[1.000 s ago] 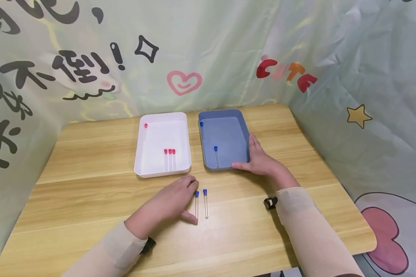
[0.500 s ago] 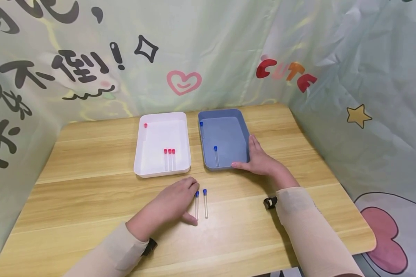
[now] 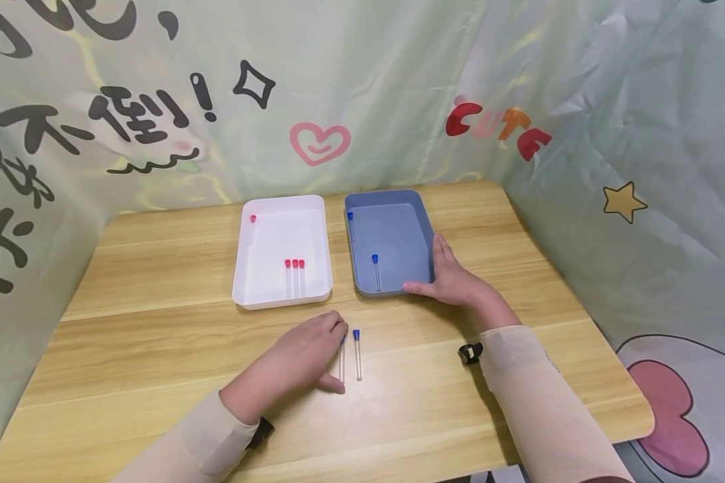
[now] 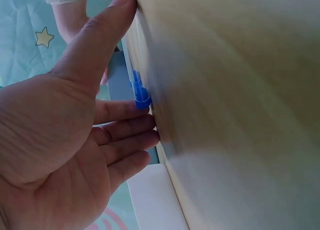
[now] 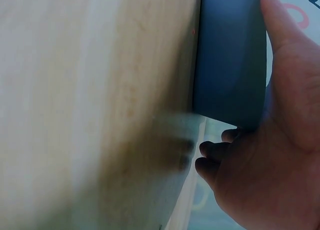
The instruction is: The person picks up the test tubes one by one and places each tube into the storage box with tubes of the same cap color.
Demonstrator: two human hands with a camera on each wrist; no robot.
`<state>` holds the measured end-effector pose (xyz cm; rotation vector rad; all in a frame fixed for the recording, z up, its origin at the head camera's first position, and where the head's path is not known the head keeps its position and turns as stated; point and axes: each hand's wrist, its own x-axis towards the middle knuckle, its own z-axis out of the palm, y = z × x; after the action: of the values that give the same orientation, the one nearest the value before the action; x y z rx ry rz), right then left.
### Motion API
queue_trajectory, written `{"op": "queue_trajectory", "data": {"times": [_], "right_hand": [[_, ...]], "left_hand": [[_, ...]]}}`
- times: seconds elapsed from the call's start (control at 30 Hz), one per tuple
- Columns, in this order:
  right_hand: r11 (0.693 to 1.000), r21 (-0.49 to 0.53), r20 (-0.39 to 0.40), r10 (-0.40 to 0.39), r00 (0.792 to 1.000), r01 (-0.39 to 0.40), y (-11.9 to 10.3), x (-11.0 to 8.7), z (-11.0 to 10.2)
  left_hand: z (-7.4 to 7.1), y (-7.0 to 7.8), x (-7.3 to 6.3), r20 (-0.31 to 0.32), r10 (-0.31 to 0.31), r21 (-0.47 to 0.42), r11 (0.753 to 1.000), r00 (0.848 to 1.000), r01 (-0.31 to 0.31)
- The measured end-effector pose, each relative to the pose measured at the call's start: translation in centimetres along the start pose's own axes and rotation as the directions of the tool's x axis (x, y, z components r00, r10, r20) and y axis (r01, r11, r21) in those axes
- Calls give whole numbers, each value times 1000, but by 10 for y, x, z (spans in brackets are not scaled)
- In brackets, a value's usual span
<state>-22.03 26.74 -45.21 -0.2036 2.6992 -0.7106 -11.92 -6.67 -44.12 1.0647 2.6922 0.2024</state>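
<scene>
In the head view, a clear tube with a blue cap point(image 3: 341, 363) lies on the table beside my left hand point(image 3: 302, 352). The index fingertip is right at its cap, covering part of it, and the thumb is near its lower end. The left wrist view shows the index finger against the blue cap point(image 4: 142, 98), with the thumb extended apart. A second blue-capped tube point(image 3: 358, 355) lies just to the right. My right hand point(image 3: 456, 278) rests at the near right corner of the blue tray point(image 3: 393, 231), thumb along the front wall, other fingers along the right side.
A white tray point(image 3: 286, 231) stands left of the blue one, holding several red-capped tubes point(image 3: 295, 278). Inside the blue tray lie two blue-capped tubes point(image 3: 377, 274). A printed curtain point(image 3: 387, 80) stands behind the wooden table point(image 3: 157, 322).
My left fingertips have shifted slightly, now covering more of the nearer tube's blue cap. The right hand and both trays stay put.
</scene>
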Motion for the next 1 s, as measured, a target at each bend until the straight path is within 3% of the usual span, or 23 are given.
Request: {"op": "queue_trajectory", "data": {"times": [0.27, 0.47, 0.77, 1.0], "right_hand": [[1000, -6, 12, 12, 1000, -12, -3, -2, -2], [1000, 4, 10, 4, 1000, -4, -3, -2, -2], [1000, -2, 14, 19, 1000, -19, -3, -4, -6], [1000, 2, 25, 8, 1000, -9, -3, -2, -2]], "left_hand": [[0, 2, 0, -29, 28, 39, 999, 999, -27], [0, 1, 0, 2, 6, 8, 1000, 1000, -6], [-2, -2, 1, 11, 20, -34, 999, 1000, -20], [-2, -4, -1, 49, -10, -112, 994, 999, 15]]}}
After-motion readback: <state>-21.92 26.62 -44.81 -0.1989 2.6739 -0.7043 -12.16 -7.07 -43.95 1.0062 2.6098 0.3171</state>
